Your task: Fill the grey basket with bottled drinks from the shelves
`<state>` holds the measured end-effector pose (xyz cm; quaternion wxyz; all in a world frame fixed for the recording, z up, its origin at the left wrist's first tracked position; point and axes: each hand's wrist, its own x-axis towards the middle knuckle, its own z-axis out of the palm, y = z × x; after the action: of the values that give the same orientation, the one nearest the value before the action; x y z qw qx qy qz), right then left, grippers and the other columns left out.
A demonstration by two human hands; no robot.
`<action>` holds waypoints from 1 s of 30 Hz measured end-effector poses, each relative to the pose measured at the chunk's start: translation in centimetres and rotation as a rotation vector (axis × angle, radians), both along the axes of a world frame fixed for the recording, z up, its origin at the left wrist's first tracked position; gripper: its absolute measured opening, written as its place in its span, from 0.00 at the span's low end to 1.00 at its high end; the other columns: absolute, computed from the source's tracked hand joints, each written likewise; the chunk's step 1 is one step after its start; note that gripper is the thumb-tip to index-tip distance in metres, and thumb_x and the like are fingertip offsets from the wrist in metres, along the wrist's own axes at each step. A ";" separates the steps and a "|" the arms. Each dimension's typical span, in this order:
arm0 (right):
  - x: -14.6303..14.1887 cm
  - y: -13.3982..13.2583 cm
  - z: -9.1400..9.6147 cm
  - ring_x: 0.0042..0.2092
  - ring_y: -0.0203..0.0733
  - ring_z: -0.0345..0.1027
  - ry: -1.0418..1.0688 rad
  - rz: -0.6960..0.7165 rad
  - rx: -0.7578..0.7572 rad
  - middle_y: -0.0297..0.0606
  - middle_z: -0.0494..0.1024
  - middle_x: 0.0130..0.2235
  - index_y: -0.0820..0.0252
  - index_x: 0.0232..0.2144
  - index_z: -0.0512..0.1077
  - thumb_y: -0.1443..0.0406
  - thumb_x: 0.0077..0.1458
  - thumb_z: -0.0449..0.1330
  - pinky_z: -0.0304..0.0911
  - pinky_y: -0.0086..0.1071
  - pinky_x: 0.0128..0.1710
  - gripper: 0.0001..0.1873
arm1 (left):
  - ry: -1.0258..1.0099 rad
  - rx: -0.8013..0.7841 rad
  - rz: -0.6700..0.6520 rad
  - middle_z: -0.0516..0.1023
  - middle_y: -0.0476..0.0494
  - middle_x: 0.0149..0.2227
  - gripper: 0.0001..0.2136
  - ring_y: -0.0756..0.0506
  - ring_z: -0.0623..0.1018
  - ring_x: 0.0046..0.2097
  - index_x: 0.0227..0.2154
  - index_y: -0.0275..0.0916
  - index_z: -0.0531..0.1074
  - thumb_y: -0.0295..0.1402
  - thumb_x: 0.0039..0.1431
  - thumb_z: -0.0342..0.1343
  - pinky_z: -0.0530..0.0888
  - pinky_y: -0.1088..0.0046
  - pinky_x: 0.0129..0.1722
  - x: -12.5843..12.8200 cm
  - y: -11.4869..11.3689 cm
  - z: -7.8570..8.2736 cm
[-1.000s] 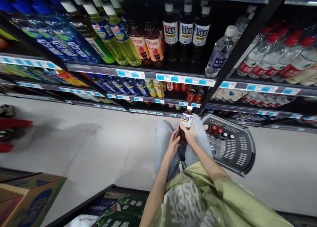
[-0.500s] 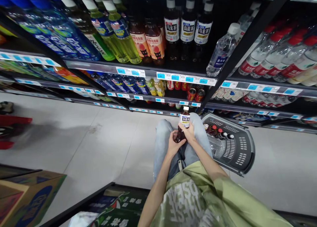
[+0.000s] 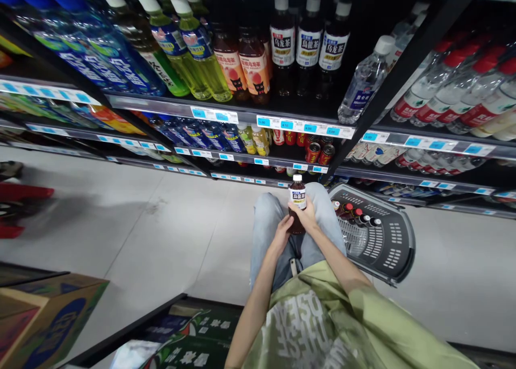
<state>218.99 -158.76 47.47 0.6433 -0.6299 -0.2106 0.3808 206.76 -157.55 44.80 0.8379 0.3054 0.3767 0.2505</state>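
A small dark tea bottle (image 3: 297, 197) with a white cap and white label stands upright in front of my knees. My right hand (image 3: 308, 217) is wrapped round its middle from the right. My left hand (image 3: 281, 236) cups its lower part from the left with curled fingers. Just right of my legs a dark plastic shopping basket (image 3: 393, 245) sits on the floor with several capped bottles (image 3: 357, 214) lying inside. On the shelf above stand three larger bottles of the same dark tea (image 3: 308, 41).
Drink shelves (image 3: 278, 123) with blue price tags run across the view, holding yellow, blue, peach and clear water bottles. Red cans (image 3: 318, 153) stand on a lower shelf. A cardboard box (image 3: 48, 315) sits at bottom left, and something red (image 3: 16, 208) lies at the far left.
The bottle has been turned from a tilt to upright and lifted slightly, its label now facing me. Both hands stayed on it.
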 end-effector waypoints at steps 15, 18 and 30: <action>0.3 0.1 0.1 0.39 0.48 0.78 0.021 0.056 -0.054 0.41 0.83 0.39 0.58 0.40 0.73 0.48 0.45 0.74 0.76 0.38 0.40 0.28 | 0.240 0.377 0.051 0.81 0.48 0.38 0.31 0.42 0.81 0.41 0.38 0.41 0.71 0.35 0.32 0.82 0.76 0.63 0.47 0.1 -0.4 0.6; 0.2 0.2 -0.1 0.39 0.50 0.80 0.103 0.059 -0.053 0.42 0.83 0.38 0.57 0.43 0.73 0.41 0.49 0.69 0.76 0.40 0.38 0.31 | 0.177 0.335 -0.005 0.84 0.42 0.45 0.30 0.39 0.82 0.48 0.44 0.40 0.75 0.37 0.37 0.80 0.76 0.60 0.54 0.1 -0.4 0.7; 0.9 0.3 1.6 0.39 0.55 0.82 0.302 0.117 -0.010 0.47 0.82 0.29 0.60 0.34 0.79 0.25 0.55 0.45 0.79 0.43 0.35 0.48 | -0.088 -0.010 -0.078 0.82 0.38 0.58 0.34 0.32 0.77 0.63 0.54 0.43 0.80 0.55 0.46 0.76 0.69 0.51 0.67 0.0 -0.7 0.0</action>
<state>219.85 -158.47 49.05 0.6414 -0.5554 -0.1461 0.5088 206.75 -158.27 44.79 0.8644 0.3042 0.3284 0.2290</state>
